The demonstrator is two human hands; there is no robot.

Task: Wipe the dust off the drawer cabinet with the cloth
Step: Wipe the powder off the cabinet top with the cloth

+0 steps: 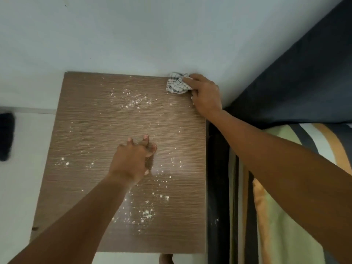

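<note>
The drawer cabinet's brown wood-grain top (85,130) fills the middle of the view, seen from above. White dust specks (137,102) lie scattered over it, thickest near the middle and the front. At the far right corner my right hand (206,96) holds a crumpled white checked cloth (177,83) pressed on the top, against the wall. My left hand (133,161) rests near the centre of the top with fingers spread, holding nothing.
A pale wall (152,35) runs along the back edge of the cabinet. A bed with a dark headboard (304,82) and striped bedding (285,216) stands close on the right, with a narrow gap between. A dark blurred object (6,136) sits at the left edge.
</note>
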